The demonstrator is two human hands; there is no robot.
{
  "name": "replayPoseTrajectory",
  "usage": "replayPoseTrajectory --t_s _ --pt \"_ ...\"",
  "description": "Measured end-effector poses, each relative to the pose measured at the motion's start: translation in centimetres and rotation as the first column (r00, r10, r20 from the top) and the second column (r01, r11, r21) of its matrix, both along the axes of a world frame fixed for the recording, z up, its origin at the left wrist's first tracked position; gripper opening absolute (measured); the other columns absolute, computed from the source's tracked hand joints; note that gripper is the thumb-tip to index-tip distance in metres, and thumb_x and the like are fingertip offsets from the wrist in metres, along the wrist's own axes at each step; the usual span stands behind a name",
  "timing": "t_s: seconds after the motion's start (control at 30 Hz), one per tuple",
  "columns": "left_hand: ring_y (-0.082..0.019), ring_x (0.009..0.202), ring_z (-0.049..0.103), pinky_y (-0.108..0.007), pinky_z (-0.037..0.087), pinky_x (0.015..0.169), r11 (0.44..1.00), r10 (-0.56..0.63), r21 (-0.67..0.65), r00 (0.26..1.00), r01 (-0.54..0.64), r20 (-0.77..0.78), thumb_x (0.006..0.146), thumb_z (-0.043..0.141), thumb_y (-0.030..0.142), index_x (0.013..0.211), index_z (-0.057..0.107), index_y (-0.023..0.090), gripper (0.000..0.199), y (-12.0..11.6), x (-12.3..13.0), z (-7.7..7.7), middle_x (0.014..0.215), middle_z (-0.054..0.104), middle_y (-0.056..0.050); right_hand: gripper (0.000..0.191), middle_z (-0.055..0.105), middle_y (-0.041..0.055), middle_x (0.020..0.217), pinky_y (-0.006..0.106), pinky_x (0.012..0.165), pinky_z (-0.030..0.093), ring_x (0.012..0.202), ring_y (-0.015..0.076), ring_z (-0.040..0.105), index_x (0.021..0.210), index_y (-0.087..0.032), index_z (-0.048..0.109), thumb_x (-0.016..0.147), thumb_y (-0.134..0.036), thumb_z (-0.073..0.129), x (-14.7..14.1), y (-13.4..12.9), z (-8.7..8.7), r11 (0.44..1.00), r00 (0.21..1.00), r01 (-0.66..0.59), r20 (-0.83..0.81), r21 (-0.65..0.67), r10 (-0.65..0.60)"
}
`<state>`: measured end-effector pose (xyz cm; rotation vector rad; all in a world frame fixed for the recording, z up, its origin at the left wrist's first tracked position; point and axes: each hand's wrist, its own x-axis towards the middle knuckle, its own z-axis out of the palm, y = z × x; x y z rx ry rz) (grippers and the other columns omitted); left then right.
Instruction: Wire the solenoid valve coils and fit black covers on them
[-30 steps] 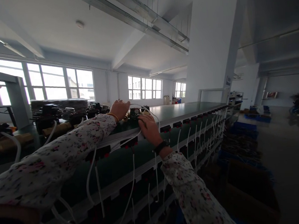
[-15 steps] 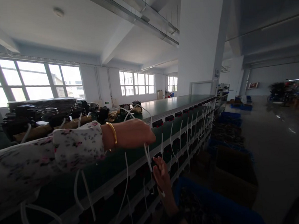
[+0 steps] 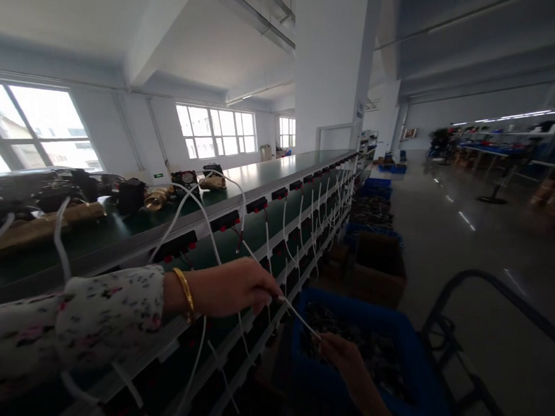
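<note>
At the far left, black devices [image 3: 83,187] with dull brass-coloured parts are crowding the green, smooth worktop [image 3: 275,170], and pale, curving tubes are looping among them. A round-mouthed brass fitting [image 3: 158,198] is lying nearer the middle, its metal catching the window light. Along the worktop's pale edge, black blocks [image 3: 224,220] with red parts are sitting in a row, and thin white leads are hanging from them in loose curves.

From the left, a floral, wrinkled sleeve [image 3: 114,314] is covering the forearm, and a smooth gold bangle [image 3: 184,290] is circling the wrist. The left hand [image 3: 245,285] is pointing right with its fingers curling, thumb and fingertips closing on the upper part of a slim white cable [image 3: 300,315]. Between the 2 hands, in front of the racks, the cable is stretching nearly straight, its long axis slanting down to the right. The right hand [image 3: 339,352] is reaching up from below, thumb and fingers pinching the cable's lower part, over a blue plastic crate [image 3: 390,317] that is holding dark, tangled items. Behind it, an open brown box [image 3: 381,264] is standing; farther right, a dark tubular handle [image 3: 476,273] is arching above the grey, glossy floor
</note>
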<state>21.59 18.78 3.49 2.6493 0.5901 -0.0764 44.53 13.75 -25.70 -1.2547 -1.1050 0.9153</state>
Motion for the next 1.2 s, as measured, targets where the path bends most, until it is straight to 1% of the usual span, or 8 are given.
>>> replayPoseTrajectory --t_s 0.2,0.33,0.6,0.7,0.8,0.93,1.03,1.2 --pt "-0.011 0.065 0.057 -0.020 0.042 0.061 0.969 0.097 -0.232 0.994 -0.085 0.042 0.084 0.041 0.014 0.120 0.054 0.019 0.039 1.4 -0.4 -0.2 0.076 0.068 0.000 0.031 0.068 0.0077 0.082 0.039 0.082 0.047 0.084 0.0271 0.060 0.083 -0.021 0.074 0.070 -0.048 0.068 6.0 -4.0 -2.8 0.984 0.993 0.099 -0.056 -0.149 -0.108" --pt "-0.011 0.062 0.057 -0.021 0.039 0.057 0.940 0.158 -0.316 0.986 -0.131 0.059 0.081 0.044 0.015 0.121 0.050 0.019 0.040 1.4 -0.4 -0.5 0.075 0.069 0.001 0.026 0.066 0.0065 0.085 0.036 0.088 0.047 0.088 0.0231 0.061 0.081 -0.019 0.072 0.065 -0.040 0.075 7.5 -5.4 -4.1 0.980 0.912 0.148 -0.364 -0.135 -0.188" --pt "-0.012 0.058 0.055 -0.021 0.040 0.056 0.930 0.202 -0.328 0.975 -0.164 0.087 0.080 0.048 0.023 0.096 0.061 0.016 0.022 1.9 -0.1 -1.1 0.066 0.068 0.000 0.011 0.058 -0.0011 0.078 0.032 0.076 0.057 0.077 0.0141 0.061 0.073 -0.023 0.062 0.069 -0.028 0.072 7.7 -4.2 2.4 0.957 0.462 0.272 -0.886 0.101 -0.038" --pt "-0.012 0.056 0.055 -0.021 0.039 0.054 0.924 0.208 -0.344 0.973 -0.164 0.094 0.080 0.049 0.024 0.095 0.060 0.016 0.021 1.9 -0.2 -1.2 0.066 0.069 0.000 0.009 0.062 0.0009 0.085 0.038 0.082 0.055 0.087 0.0165 0.062 0.077 -0.022 0.062 0.071 -0.025 0.067 8.4 -3.3 6.9 0.912 0.490 0.379 -0.870 0.156 -0.055" --pt "-0.012 0.055 0.054 -0.021 0.038 0.053 0.917 0.218 -0.362 0.970 -0.166 0.108 0.079 0.050 0.025 0.093 0.061 0.017 0.019 1.8 -0.1 -1.2 0.065 0.068 0.000 0.011 0.054 -0.0064 0.067 0.027 0.077 0.055 0.062 0.0075 0.058 0.069 -0.023 0.057 0.071 -0.018 0.067 7.6 -2.9 12.1 0.821 0.502 0.468 -0.863 0.328 0.059" --pt "-0.011 0.056 0.054 -0.020 0.039 0.054 0.900 0.246 -0.399 0.959 -0.174 0.138 0.079 0.052 0.025 0.090 0.060 0.017 0.016 1.8 0.0 -1.1 0.064 0.066 0.002 0.018 0.042 -0.0095 0.054 0.014 0.043 0.040 0.043 0.0035 0.038 0.072 -0.021 0.056 0.069 -0.025 0.074 2.0 -2.3 17.0 0.838 0.679 0.279 -0.713 0.468 0.172" --pt "-0.012 0.056 0.055 -0.023 0.041 0.056 0.902 0.269 -0.391 0.948 -0.186 0.171 0.081 0.051 0.030 0.093 0.059 0.017 0.019 2.1 -0.2 -1.3 0.066 0.066 0.001 0.019 0.050 -0.0050 0.062 0.016 0.043 0.033 0.048 0.0048 0.040 0.079 -0.019 0.059 0.072 -0.031 0.072 -3.3 -1.6 17.3 0.945 0.871 0.115 -0.488 0.308 0.053" --pt "-0.011 0.054 0.054 -0.021 0.039 0.052 0.916 0.286 -0.349 0.933 -0.200 0.216 0.079 0.052 0.028 0.092 0.059 0.016 0.020 2.0 -0.1 -1.4 0.063 0.065 0.001 0.021 0.054 -0.0021 0.071 0.019 0.049 0.031 0.054 0.0068 0.040 0.085 -0.018 0.058 0.079 -0.038 0.063 -7.2 -0.8 15.4 0.962 0.960 0.084 -0.278 0.259 -0.008"
